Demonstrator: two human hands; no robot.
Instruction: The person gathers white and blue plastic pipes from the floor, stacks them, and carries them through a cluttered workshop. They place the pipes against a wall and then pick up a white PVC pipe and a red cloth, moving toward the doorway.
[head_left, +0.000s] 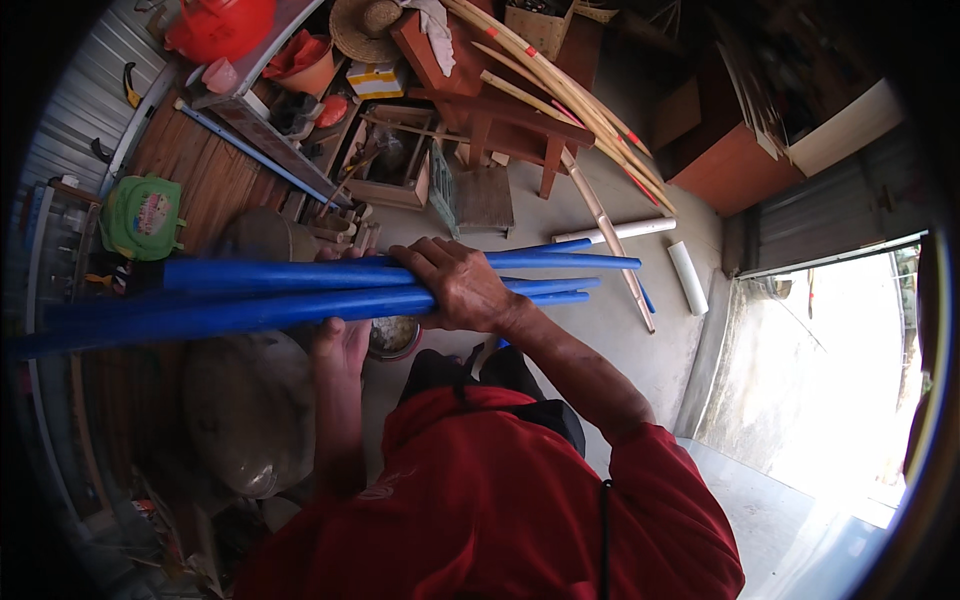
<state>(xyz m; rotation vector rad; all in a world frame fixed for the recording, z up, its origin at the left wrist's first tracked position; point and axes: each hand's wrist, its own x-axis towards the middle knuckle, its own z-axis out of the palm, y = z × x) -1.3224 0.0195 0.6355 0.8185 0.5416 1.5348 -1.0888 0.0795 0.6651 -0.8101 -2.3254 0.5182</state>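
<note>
A bundle of several blue plastic pipes (300, 309) lies crosswise in front of me, held above the floor. My right hand (459, 285) wraps over the bundle from above, and its fingers curl over the far side. Beneath the pipes is my left hand (346, 341), its thumb showing on the near side and fingertips beyond the far side; the palm is partly hidden. The pipes fan apart slightly at both ends, and their left ends are blurred. Part of another blue length (646, 294) shows low on the right, behind a split bamboo strip (611, 225).
Two white pipe pieces (687, 277) lie on the concrete floor (660, 345). Long bamboo poles (559, 82) lean across a reddish wooden bench (517, 127). A large rounded container (247, 405) stands at left, near a green bag (142, 217). A bright doorway (817, 360) opens at right.
</note>
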